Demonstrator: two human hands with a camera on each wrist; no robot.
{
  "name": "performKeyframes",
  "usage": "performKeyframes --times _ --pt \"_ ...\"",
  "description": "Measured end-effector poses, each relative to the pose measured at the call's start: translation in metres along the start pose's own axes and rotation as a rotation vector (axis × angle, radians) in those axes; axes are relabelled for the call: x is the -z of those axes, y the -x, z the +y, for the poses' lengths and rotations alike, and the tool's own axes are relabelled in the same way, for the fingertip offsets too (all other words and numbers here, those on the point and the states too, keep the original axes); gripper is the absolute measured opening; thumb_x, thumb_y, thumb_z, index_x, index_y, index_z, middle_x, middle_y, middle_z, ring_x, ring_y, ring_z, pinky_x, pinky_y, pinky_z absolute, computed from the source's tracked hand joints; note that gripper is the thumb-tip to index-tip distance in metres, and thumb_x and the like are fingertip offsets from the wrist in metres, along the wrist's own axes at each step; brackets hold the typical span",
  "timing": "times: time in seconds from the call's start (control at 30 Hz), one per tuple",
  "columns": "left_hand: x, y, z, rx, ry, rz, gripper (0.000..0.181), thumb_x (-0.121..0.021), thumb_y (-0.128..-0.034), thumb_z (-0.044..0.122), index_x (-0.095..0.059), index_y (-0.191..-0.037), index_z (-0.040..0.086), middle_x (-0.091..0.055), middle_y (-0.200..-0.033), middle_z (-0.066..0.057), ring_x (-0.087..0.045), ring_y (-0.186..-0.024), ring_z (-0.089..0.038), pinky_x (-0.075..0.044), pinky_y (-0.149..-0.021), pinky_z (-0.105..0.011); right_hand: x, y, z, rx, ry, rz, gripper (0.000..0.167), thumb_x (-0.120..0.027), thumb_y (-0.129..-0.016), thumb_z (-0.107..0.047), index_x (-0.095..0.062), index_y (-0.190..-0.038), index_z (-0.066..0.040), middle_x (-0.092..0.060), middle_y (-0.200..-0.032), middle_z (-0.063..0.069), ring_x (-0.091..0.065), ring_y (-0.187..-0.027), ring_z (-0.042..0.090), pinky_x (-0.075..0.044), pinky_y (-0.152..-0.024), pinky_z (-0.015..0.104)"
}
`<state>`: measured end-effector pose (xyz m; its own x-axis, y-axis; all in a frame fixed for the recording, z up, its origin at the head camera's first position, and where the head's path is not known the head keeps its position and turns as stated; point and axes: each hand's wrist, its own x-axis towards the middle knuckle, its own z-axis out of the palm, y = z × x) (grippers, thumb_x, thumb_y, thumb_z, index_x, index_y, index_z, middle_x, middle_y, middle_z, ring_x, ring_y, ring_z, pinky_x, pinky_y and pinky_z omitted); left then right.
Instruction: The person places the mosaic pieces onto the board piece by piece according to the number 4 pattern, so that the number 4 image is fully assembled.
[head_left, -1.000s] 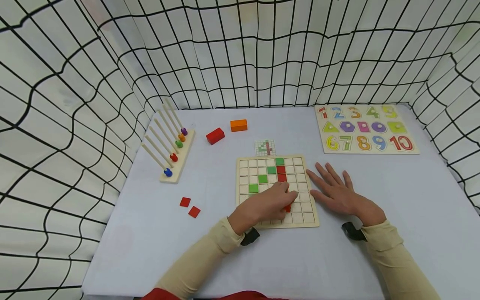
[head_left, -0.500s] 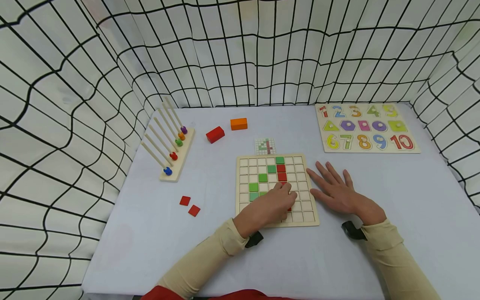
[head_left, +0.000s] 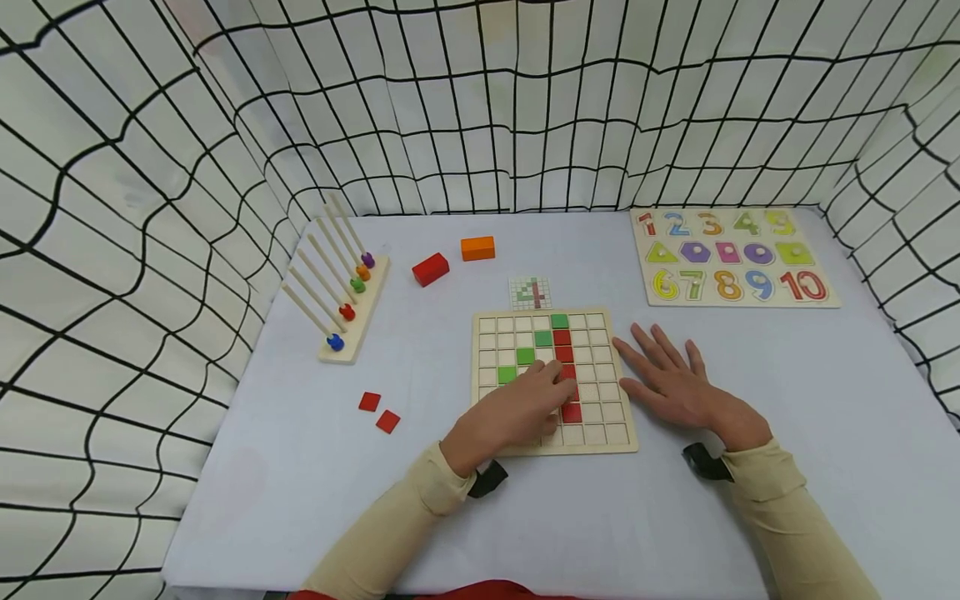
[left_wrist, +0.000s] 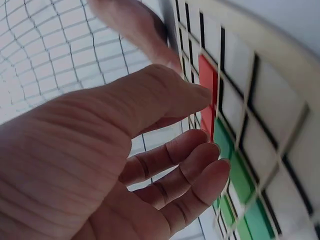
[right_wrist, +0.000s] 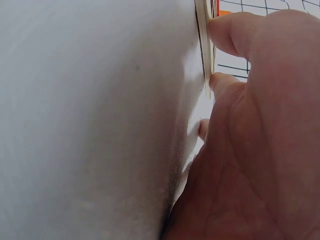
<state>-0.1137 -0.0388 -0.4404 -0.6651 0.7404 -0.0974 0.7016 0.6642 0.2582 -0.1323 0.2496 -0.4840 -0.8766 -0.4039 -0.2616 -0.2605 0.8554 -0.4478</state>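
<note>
A square wooden grid board (head_left: 611, 392) lies in the middle of the table, carrying a column of red tiles (head_left: 562, 337) and a slanting row of green tiles (head_left: 526, 356). Over its lower left part hovers my left hand (head_left: 510, 412), fingers slightly bent. In the left wrist view nothing sits between the thumb and fingers, whose tips are close to the red tiles (left_wrist: 206, 67) and green tiles (left_wrist: 242, 175). The hand hides some lower left cells. My right hand (head_left: 678, 392) lies spread on the table, thumb and index finger touching the board's right edge.
Two loose red tiles (head_left: 370, 402) lie left of the board. Behind it is a small pattern card (head_left: 530, 293). Farther back are a red block (head_left: 431, 269), an orange block (head_left: 477, 248), a peg stand (head_left: 360, 312) and a number puzzle (head_left: 735, 254). Black netting surrounds the table.
My left hand has drawn back leftward from the red column, uncovering its lower red tiles. My right hand stays at the board's edge.
</note>
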Motion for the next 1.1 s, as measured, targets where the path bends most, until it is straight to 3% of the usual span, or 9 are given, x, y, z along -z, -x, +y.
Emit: performKeyframes --times 0.17,0.57,0.83,1.1 --pt "0.008 0.018 -0.014 0.029 0.088 0.033 0.02 -0.075 -0.0974 0.006 -0.064 -0.113 0.009 -0.06 -0.108 -0.008 -0.053 -0.099 -0.022 -0.052 -0.083 -0.029 0.001 0.0 0.0 0.004 0.002 0.0 0.072 -0.046 -0.111 -0.051 -0.021 -0.172 -0.023 -0.003 -0.182 0.014 0.008 -0.168 0.045 0.014 -0.124 0.076" --pt "0.01 0.058 -0.049 0.232 0.165 0.052 0.016 -0.076 -0.0937 0.002 -0.067 -0.106 0.007 -0.058 -0.101 -0.008 -0.052 -0.097 -0.023 -0.049 -0.079 -0.032 0.002 0.0 0.002 0.009 0.005 0.0 0.071 -0.044 -0.111 -0.051 -0.02 -0.173 -0.024 -0.003 -0.182 0.014 0.009 -0.168 0.044 0.014 -0.124 0.076" --pt "0.012 0.093 -0.068 0.347 0.175 0.103 0.015 -0.071 -0.0922 0.001 -0.066 -0.106 0.005 -0.054 -0.093 -0.005 -0.049 -0.09 -0.019 -0.046 -0.076 -0.029 -0.001 0.0 0.004 0.037 -0.032 0.038 0.072 -0.047 -0.11 -0.053 -0.022 -0.172 -0.027 -0.005 -0.182 0.014 0.009 -0.168 0.043 0.014 -0.123 0.076" --pt "0.013 0.129 -0.088 0.435 0.116 0.185 0.016 -0.073 -0.09 -0.002 -0.067 -0.103 0.005 -0.056 -0.093 -0.008 -0.049 -0.092 -0.025 -0.047 -0.077 -0.036 -0.001 -0.001 0.002 0.005 0.002 -0.009 0.072 -0.044 -0.111 -0.053 -0.019 -0.173 -0.025 -0.002 -0.183 0.013 0.01 -0.168 0.043 0.014 -0.123 0.076"
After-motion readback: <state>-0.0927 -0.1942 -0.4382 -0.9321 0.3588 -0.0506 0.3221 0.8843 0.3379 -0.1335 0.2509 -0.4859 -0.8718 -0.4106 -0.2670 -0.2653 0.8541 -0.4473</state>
